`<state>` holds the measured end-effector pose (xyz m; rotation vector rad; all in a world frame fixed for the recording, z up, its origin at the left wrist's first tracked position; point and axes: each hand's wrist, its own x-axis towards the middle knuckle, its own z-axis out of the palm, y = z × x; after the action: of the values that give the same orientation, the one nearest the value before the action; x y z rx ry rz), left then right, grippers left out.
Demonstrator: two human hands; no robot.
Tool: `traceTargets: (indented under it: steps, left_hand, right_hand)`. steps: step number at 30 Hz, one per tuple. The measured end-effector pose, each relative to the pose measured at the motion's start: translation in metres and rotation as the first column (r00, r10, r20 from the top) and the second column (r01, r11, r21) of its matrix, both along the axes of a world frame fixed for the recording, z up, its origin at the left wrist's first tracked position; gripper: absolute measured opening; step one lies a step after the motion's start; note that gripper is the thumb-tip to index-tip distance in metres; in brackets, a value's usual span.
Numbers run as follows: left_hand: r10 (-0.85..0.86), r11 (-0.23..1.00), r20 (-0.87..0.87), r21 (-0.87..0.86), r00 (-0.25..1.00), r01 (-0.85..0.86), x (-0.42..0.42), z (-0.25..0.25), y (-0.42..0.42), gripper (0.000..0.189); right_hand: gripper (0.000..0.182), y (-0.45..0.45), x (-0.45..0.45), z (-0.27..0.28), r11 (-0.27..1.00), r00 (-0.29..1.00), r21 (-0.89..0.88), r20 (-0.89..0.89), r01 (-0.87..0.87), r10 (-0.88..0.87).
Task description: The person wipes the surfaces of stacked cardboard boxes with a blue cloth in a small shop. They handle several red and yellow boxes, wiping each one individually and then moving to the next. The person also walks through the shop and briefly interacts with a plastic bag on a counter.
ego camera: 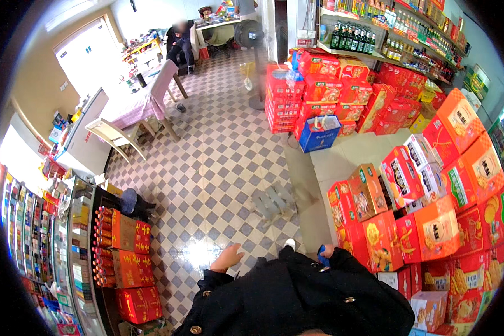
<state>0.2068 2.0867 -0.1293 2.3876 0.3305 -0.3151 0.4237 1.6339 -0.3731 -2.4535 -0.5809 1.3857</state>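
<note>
My left hand (228,257) hangs out in front of my black coat (294,298), above the checkered tile floor (206,180), with nothing in it. At the coat's right side, my right hand (328,251) grips a small blue object (322,259); its kind is too small to tell. A stack of red and orange food gift boxes (382,241) stands just right of that hand. The white tip of one shoe (290,242) shows below the coat. Ahead on the floor lies a grey slatted thing (273,200), blurred.
Left are drink cartons (132,269) beside a glass display counter (76,235). A white chair (115,136) stands at a cloth-covered table (130,101). Farther off are a seated person (181,44) and a pedestal fan (252,54). A blue gift bag (320,134) fronts boxes below bottle shelves (382,54).
</note>
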Motion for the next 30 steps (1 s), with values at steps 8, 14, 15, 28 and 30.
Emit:
traceTargets:
  steps: [8, 14, 15, 28, 30]
  left_hand:
    - [0.002, 1.000, 0.040, 0.014, 0.999, -0.002, 0.111, -0.011, -0.012, 0.046]
    - [-0.108, 0.994, 0.017, -0.025, 0.994, 0.108, 0.154, 0.011, -0.014, 0.044]
    - [-0.090, 0.996, -0.011, -0.029, 0.996, 0.089, 0.158, 0.014, -0.009, 0.043]
    - [-0.199, 0.980, -0.063, -0.016, 0.978, 0.198, 0.263, -0.051, 0.096, 0.049]
    - [-0.169, 0.981, -0.022, -0.103, 0.985, 0.166, 0.291, -0.048, 0.112, 0.048]
  right_hand:
    - [0.056, 0.110, 0.134, 0.138, 0.991, 0.935, 0.133, 0.346, 0.036, -0.080]
    - [0.054, 0.130, 0.132, 0.132, 0.987, 0.968, 0.159, 0.248, -0.017, -0.023]
    - [0.053, 0.127, 0.125, 0.130, 0.978, 0.966, 0.208, 0.256, -0.026, -0.029]
    - [0.036, 0.059, 0.222, 0.019, 0.993, 0.979, -0.016, 0.171, 0.116, -0.112]
    - [0.039, 0.082, 0.255, 0.011, 0.976, 0.986, -0.159, 0.096, 0.149, -0.135]
